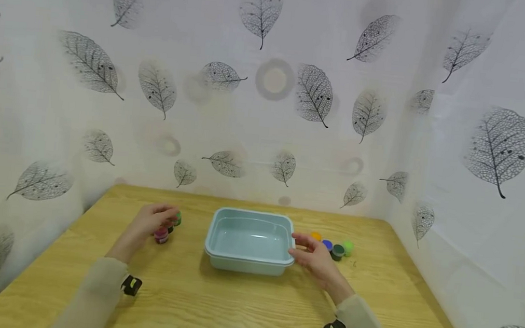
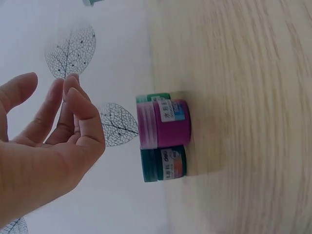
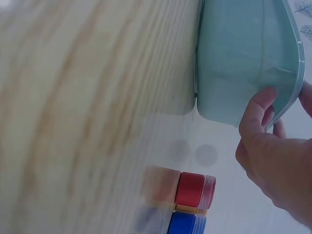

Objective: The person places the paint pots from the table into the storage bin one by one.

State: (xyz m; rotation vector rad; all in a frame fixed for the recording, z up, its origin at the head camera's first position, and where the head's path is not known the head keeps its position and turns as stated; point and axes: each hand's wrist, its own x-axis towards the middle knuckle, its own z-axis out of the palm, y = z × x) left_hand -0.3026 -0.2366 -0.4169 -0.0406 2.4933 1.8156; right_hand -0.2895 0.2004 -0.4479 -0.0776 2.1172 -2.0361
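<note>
Left of the basin (image 1: pixel 248 266), your left hand (image 1: pixel 152 221) is loosely curled, holding nothing, near the purple jar (image 1: pixel 161 235). The basin looks light, stiff and slick; its rim should give purchase. Your right hand (image 1: pixel 318 262), fingers spread, touches the basin's right end, jars (image 1: pixel 338 252) just beyond.

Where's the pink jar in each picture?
Head: the pink jar is left of the tub, just below the left hand.
Left wrist: the pink jar is near the middle, right of the hand.
Right wrist: not in it.
Landmark in all three: the wooden table.
</note>
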